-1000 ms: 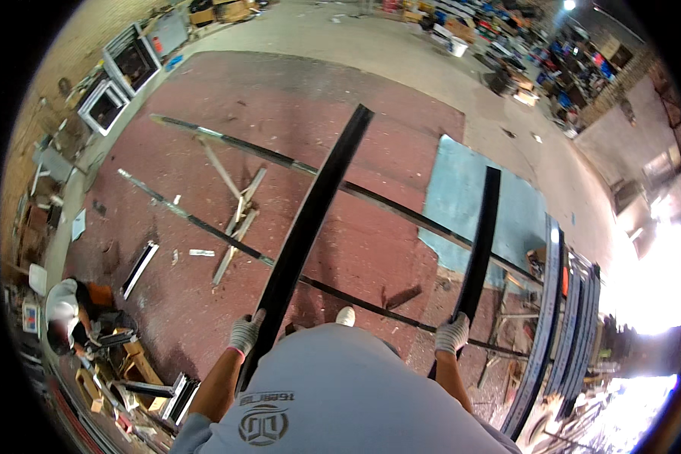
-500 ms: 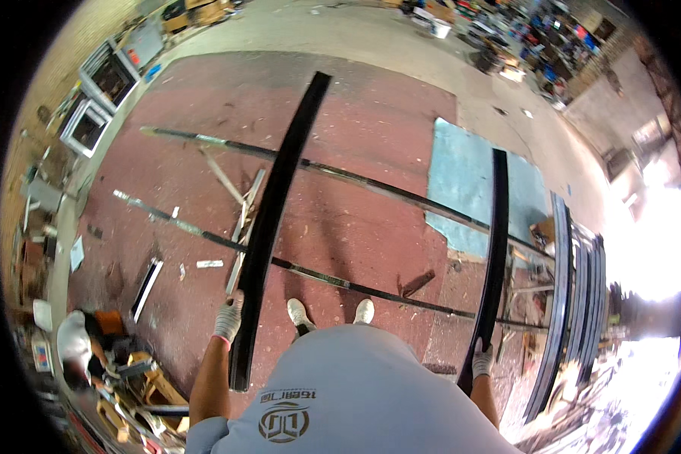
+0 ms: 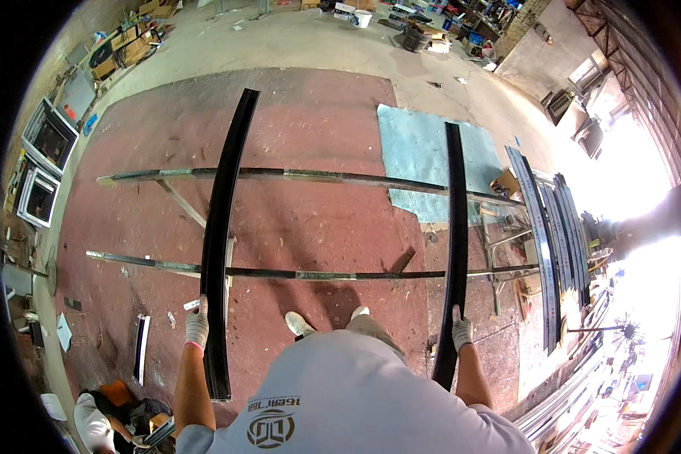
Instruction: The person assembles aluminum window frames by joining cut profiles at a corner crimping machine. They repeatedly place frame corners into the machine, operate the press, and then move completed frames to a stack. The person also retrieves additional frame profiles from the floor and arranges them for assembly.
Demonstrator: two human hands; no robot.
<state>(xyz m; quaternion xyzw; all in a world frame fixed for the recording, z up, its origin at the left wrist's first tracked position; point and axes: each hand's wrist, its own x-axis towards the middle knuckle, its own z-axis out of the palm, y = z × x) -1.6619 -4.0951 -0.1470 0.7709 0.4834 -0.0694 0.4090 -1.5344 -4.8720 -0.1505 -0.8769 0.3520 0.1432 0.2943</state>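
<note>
Head view: I look down over my own grey shirt at a red-painted workshop floor (image 3: 318, 136).
Left hand (image 3: 197, 327): gloved, clenched around the left black bar (image 3: 223, 227) near its lower end.
Right hand (image 3: 461, 331): gloved, gripping the right black bar (image 3: 455, 242) near its lower end.
Left black bar: long dark profile, running away from me across both steel rails; its near end hangs below my hand.
Right black bar: same kind, well apart from the left one, roughly parallel, also crossing both rails.
Steel rails: the near rail (image 3: 318, 274) and the far rail (image 3: 310, 176) lie crosswise under the bars, raised off the floor on a frame.
Blue sheet (image 3: 416, 159): flat on the floor beyond the far rail, under the right bar's far end.
Stacked profiles (image 3: 552, 242): a bundle of grey lengths just right of the right bar.
Shoes (image 3: 299, 324): my white toes show between the two bars.
Other person (image 3: 102, 420): crouched at the lower left, away from my hands.
</note>
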